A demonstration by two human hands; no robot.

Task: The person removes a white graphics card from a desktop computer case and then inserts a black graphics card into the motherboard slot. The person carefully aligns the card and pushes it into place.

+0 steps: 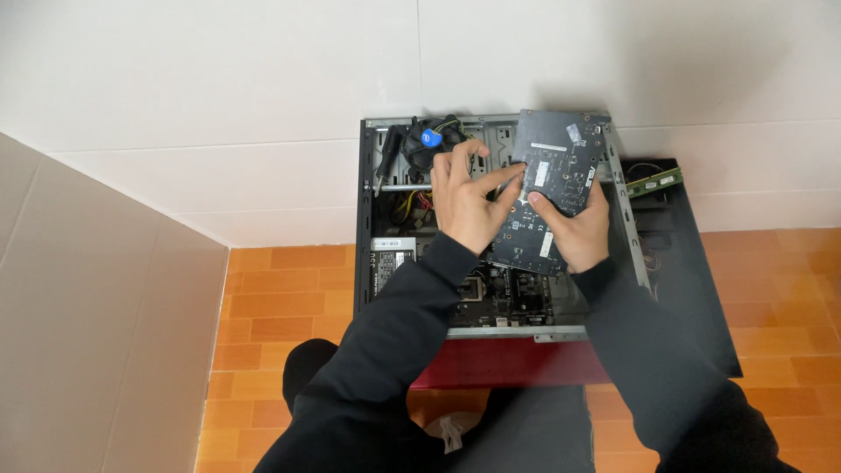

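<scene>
Left hand [464, 200] and right hand [574, 229] both grip a flat black rectangular circuit card [552, 188] above the open grey metal computer case [364, 219].

White rectangular stickers [552, 168] sit on the dark underside of the circuit card [550, 188] held above the open computer case [363, 219]. A round blue label [430, 137] marks the hub of the cooler fan [427, 144] at the case's far end. A pale rectangular label [392, 263] lies on the power supply [386, 271], left side.
</scene>
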